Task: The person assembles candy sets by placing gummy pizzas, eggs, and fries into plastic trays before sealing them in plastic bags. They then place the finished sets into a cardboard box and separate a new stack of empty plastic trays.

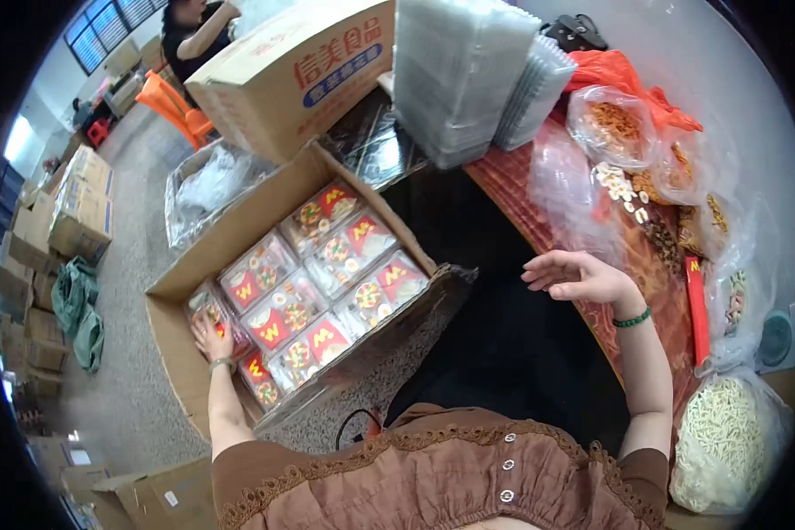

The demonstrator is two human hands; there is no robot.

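Note:
A cardboard box (175,281) with its top open holds several clear plastic food packs (293,309) in rows, each with a red and yellow printed label. At the box's left side, my left hand (212,340) has its fingers over a tilted clear plastic food pack (205,305) and grips it beside the rows. My right hand (574,276) hovers over my dark lap, near the edge of the table, with fingers stretched out and nothing in them.
A large closed carton (327,84) and tall stacks of clear plastic trays (455,79) stand behind the box. On the red patterned table (632,318) lie bags of dried food (614,124) and a bag of pale strips (720,442). Far left are stacked cartons (84,203) and a person (194,44).

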